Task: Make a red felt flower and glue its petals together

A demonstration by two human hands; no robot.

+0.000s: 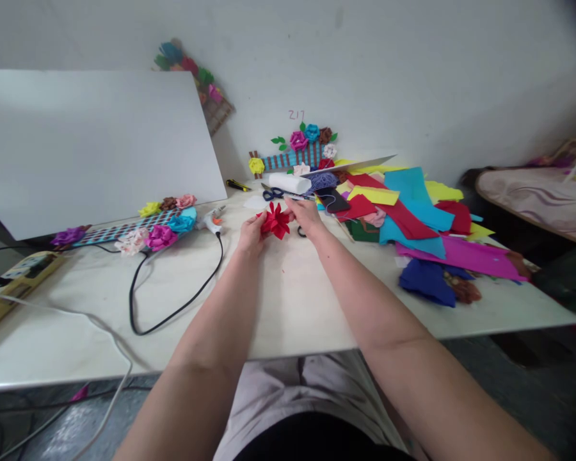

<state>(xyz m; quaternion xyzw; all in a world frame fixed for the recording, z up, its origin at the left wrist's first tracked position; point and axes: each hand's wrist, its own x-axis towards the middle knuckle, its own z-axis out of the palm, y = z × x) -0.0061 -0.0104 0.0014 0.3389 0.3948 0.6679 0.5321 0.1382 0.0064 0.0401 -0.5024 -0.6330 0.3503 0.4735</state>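
Note:
A red paper flower point(276, 221) with pointed petals is held up over the middle of the table. My left hand point(252, 235) pinches its left side, fingers closed. On the other side, my right hand point(306, 215) has its fingers closed at the flower's right edge; the fingertips are partly hidden. A small dark loop point(301, 231), perhaps a scissor handle, shows just under my right hand. Behind the hands lie scissors with dark blue handles point(272, 194) and a white roll point(290, 184).
A white hot glue gun point(212, 221) with a black cord rests at left, near a flower-decorated piece point(125, 234). Coloured crepe paper point(413, 211) is heaped at right. A yellow power strip point(22, 282), a yellow-black cutter point(238, 186) and purple yarn point(324, 182) are also present.

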